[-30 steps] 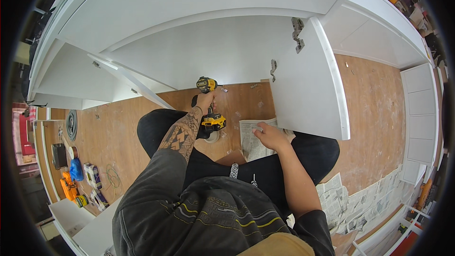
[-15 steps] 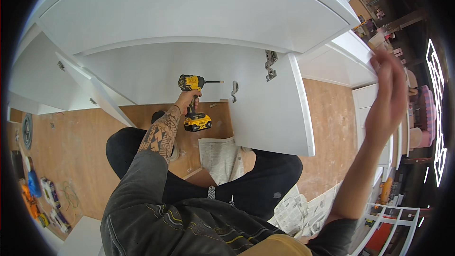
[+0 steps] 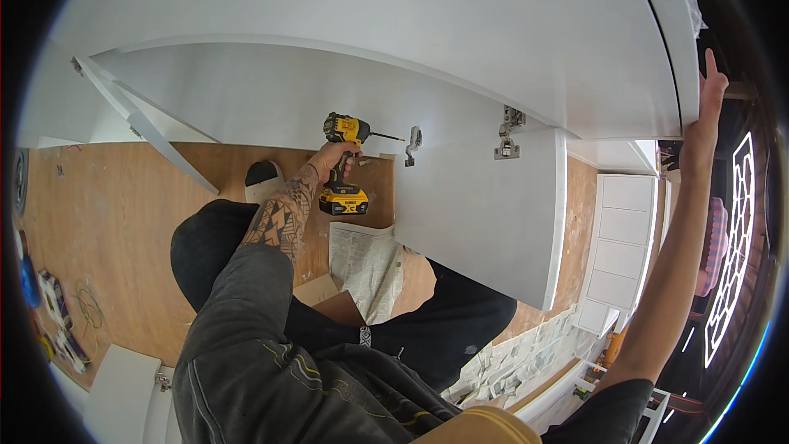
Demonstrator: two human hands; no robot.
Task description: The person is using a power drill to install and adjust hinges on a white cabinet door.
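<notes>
In my left hand is a yellow and black cordless impact driver, with my fingers wrapped round its grip. Its long bit points right, the tip close to a metal hinge at the inner edge of an opened white cabinet door. A second metal hinge sits higher on that door. My right arm is stretched far up to the right. There my right hand lies at the outer edge of a white cabinet front, at least one finger stretched out; the other fingers are partly hidden.
Another white door hangs ajar on the left. Newspaper sheets lie by my folded legs on the brown floor. Tools and cables are at the lower left, beside a loose white panel. White drawers stand at the right.
My right hand has gone from mid-air to the edge of the white cabinet front. The driver's bit is now closer to the hinge. The whole view has shifted, with the opened door appearing larger.
</notes>
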